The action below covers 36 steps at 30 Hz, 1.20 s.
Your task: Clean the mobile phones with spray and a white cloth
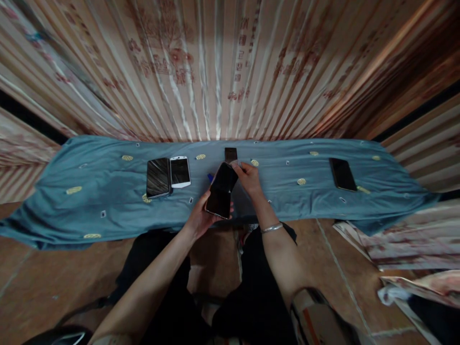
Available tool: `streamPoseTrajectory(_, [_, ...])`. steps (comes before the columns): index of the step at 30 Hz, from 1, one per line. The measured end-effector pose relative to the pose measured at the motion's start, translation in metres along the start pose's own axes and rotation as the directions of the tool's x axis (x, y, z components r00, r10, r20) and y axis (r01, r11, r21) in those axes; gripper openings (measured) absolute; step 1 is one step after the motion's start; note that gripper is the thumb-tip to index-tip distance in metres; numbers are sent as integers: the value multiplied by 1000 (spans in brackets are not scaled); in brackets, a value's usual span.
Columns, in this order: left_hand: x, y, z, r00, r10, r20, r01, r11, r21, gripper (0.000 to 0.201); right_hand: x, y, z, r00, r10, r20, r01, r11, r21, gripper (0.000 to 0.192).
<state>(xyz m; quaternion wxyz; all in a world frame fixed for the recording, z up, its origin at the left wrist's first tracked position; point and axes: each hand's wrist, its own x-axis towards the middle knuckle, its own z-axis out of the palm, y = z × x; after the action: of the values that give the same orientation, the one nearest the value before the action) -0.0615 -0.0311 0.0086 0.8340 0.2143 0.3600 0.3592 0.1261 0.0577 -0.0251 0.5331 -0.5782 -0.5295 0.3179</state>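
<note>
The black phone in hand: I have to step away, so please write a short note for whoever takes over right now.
Left hand holds the black phone from below, screen up, above the blue cloth. Right hand grips its far end. On the cloth: a dark phone and a white phone side by side on the left, a small dark phone beyond the hands, another dark phone far right. All four lie flat, untouched. What has been done to the held phone cannot be told.

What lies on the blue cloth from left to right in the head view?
Dark phone → white phone → black phone held in the left hand, with the right hand at its top → black phone at far right.
</note>
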Motion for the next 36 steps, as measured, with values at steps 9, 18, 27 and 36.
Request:
streamPoseTrajectory(9, [-1, 0, -7, 998, 15, 63, -16, 1000, 1, 57, -3, -8, 5, 996, -88, 23, 91, 970, -228, 30])
streamPoseTrajectory(18, [-1, -4, -20, 996, 29, 84, -31, 999, 16, 69, -19, -22, 27, 903, -405, 141, 426, 807, -409, 38])
streamPoseTrajectory(27, [-4, 6, -25, 996, 84, 1, -84, 996, -2, 57, -38, -26, 45, 847, -461, 263, 530, 759, -377, 50])
streamPoseTrajectory(36, [-5, 6, -22, 998, 62, -12, -62, 998, -24, 53, -37, -24, 44, 869, -429, 245, 494, 774, -396, 51])
